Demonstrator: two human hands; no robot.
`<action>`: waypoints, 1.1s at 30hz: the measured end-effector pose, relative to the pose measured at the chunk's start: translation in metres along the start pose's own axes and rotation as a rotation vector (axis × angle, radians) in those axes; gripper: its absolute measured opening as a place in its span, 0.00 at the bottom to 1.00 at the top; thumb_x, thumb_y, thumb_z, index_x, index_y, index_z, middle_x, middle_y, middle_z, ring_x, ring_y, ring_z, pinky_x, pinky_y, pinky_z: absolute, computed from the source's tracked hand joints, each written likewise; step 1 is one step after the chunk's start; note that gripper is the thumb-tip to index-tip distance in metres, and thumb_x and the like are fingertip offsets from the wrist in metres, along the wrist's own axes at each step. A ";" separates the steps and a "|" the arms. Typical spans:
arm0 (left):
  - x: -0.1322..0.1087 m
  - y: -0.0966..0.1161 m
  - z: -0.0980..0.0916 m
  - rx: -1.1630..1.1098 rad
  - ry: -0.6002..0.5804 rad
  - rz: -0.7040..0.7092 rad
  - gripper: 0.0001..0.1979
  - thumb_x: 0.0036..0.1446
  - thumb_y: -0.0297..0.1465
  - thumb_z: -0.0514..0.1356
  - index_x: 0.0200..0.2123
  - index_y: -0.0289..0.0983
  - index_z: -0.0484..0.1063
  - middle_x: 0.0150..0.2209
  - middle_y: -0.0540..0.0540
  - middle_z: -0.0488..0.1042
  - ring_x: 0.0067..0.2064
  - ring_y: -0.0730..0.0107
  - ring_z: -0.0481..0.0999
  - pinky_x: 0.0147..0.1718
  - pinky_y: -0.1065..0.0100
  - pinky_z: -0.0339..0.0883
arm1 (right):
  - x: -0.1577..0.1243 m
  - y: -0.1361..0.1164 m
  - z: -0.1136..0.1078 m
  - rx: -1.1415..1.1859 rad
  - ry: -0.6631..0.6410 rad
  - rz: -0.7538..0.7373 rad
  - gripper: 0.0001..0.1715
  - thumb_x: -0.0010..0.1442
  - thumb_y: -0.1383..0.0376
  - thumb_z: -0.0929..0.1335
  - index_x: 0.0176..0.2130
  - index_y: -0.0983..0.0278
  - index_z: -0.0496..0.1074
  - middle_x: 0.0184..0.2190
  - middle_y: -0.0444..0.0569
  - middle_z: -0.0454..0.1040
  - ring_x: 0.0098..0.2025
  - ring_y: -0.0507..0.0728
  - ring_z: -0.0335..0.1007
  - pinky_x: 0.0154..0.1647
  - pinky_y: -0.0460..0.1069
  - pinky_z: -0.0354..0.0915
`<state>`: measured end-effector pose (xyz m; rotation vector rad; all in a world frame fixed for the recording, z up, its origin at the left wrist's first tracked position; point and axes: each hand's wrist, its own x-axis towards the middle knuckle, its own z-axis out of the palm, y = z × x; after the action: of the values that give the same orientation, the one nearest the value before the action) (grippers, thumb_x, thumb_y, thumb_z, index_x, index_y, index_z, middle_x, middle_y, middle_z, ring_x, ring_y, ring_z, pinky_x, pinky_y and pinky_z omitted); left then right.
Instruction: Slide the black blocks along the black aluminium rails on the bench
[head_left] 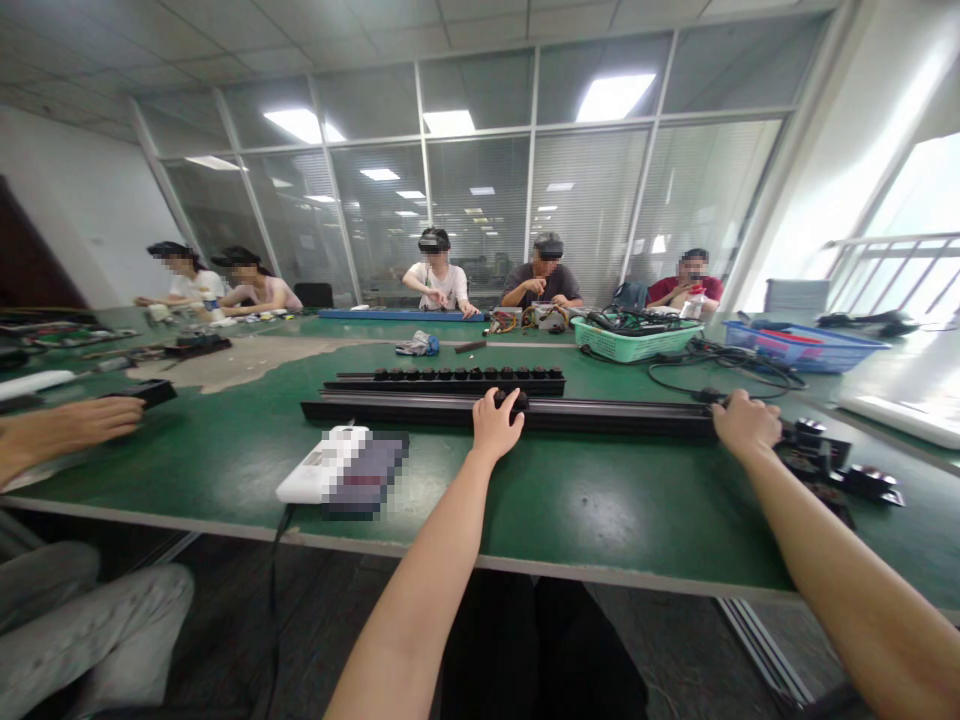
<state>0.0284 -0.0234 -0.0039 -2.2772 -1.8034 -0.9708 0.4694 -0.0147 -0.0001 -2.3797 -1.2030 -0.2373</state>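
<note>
A long black rail (615, 416) with a grey channel along its top lies across the green table in front of me. My left hand (496, 428) is closed around a small round black piece (513, 400) on the rail, near its middle. At the rail's right end, my right hand (748, 422) has its fingers curled on the rail, beside a small dark part. Just behind lies a shorter black strip (435, 386) with several black knobs in a row. Several black brackets (870, 482) are gathered right of my right hand.
A white device (311, 475) with a blurred dark item and a cable sits at front left. Beyond are a green basket (634, 343) of cables, a blue basket (802, 345) and a crumpled cloth (418, 345). A neighbour's hand (97, 418) touches a black part at left. Several people sit opposite.
</note>
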 end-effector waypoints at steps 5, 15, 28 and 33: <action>0.001 0.000 0.001 -0.003 0.001 0.001 0.27 0.68 0.37 0.59 0.69 0.46 0.67 0.70 0.38 0.61 0.71 0.50 0.61 0.70 0.51 0.52 | -0.003 -0.005 0.003 0.069 0.003 0.044 0.25 0.72 0.60 0.61 0.61 0.71 0.67 0.58 0.75 0.70 0.61 0.74 0.65 0.54 0.61 0.59; 0.001 -0.001 0.001 -0.004 -0.004 -0.004 0.26 0.69 0.38 0.59 0.69 0.47 0.67 0.70 0.40 0.61 0.70 0.50 0.61 0.70 0.50 0.51 | 0.006 0.017 0.016 0.066 0.085 0.095 0.30 0.70 0.63 0.57 0.64 0.77 0.66 0.60 0.78 0.67 0.63 0.75 0.62 0.53 0.62 0.61; 0.001 -0.001 0.003 0.008 0.009 0.010 0.27 0.69 0.37 0.59 0.69 0.46 0.68 0.69 0.39 0.62 0.70 0.51 0.62 0.70 0.51 0.52 | 0.024 0.031 0.016 0.043 0.151 0.078 0.25 0.59 0.71 0.62 0.50 0.74 0.81 0.42 0.82 0.76 0.48 0.73 0.71 0.43 0.61 0.55; 0.002 -0.001 0.003 0.009 0.014 0.005 0.27 0.68 0.37 0.59 0.69 0.45 0.68 0.69 0.38 0.62 0.70 0.48 0.63 0.70 0.51 0.53 | 0.001 -0.002 -0.008 0.107 0.364 -0.180 0.27 0.63 0.72 0.60 0.56 0.80 0.75 0.47 0.80 0.75 0.53 0.69 0.67 0.52 0.60 0.55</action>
<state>0.0295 -0.0198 -0.0056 -2.2622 -1.7924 -0.9737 0.4690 -0.0173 0.0077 -2.0253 -1.2170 -0.6187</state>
